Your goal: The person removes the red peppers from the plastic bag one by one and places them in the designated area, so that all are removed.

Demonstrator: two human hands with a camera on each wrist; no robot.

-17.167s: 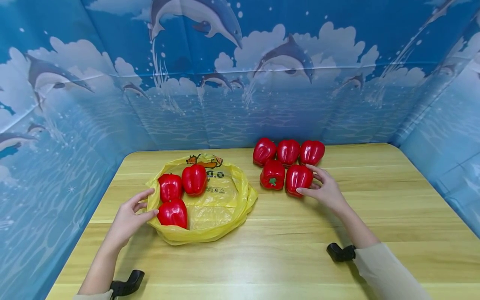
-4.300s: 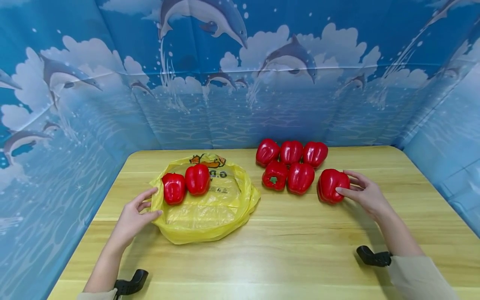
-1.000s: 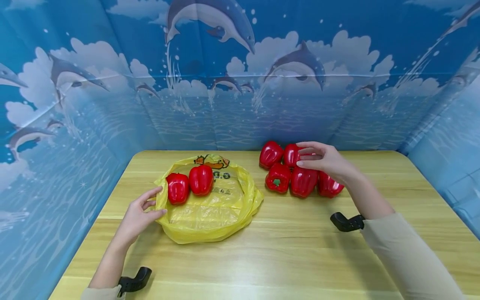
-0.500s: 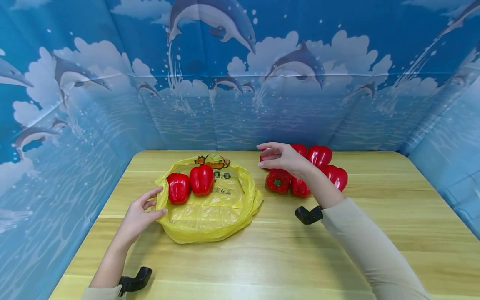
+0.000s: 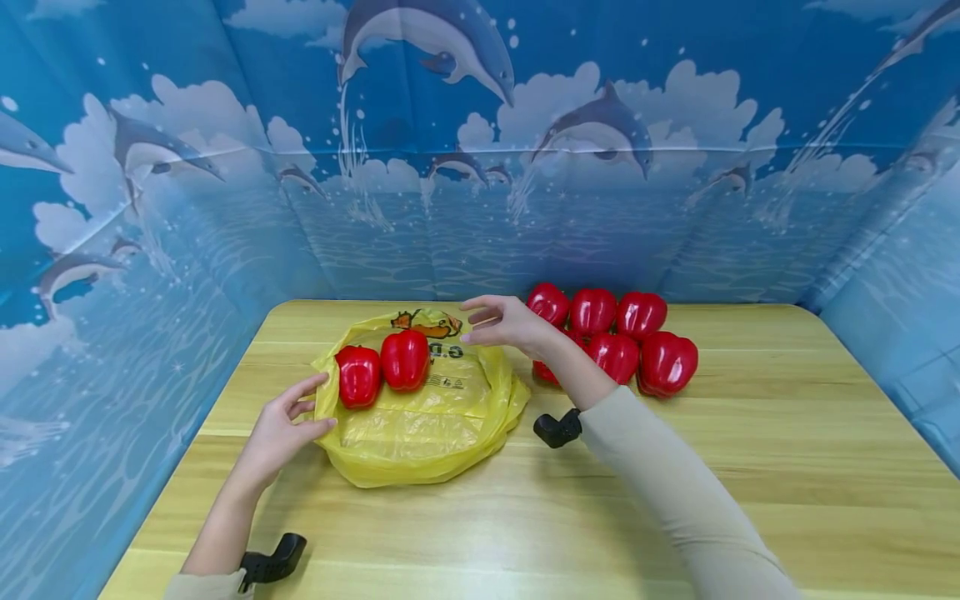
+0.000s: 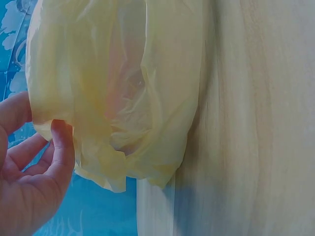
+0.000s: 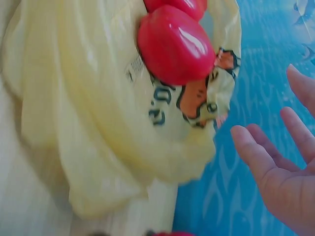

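My left hand (image 5: 279, 435) holds the left rim of a yellow plastic bag (image 5: 420, 471) lying spread with its mouth wide; the left wrist view shows the bag's edge (image 6: 54, 98) between thumb and fingers. Inside the bag are two red bell peppers, one at the left (image 5: 358, 377) and one beside it (image 5: 405, 360). My right hand (image 5: 510, 323) holds nothing and hovers over the bag's right back rim, fingers spread in the right wrist view. A group of several red bell peppers (image 5: 667, 363) lies right of the bag, partly hidden by my right forearm.
The wooden table (image 5: 787, 433) backs onto a blue dolphin-print curtain (image 5: 465, 233), which also hangs at both sides. A black wrist camera mount (image 5: 558, 427) sits on the right wrist, another (image 5: 274, 558) on the left.
Since 17 seconds ago, the front pepper has left the bag. My right hand held a pepper at the right, released it beside the group, then moved left, empty, to the bag. My left hand stayed.
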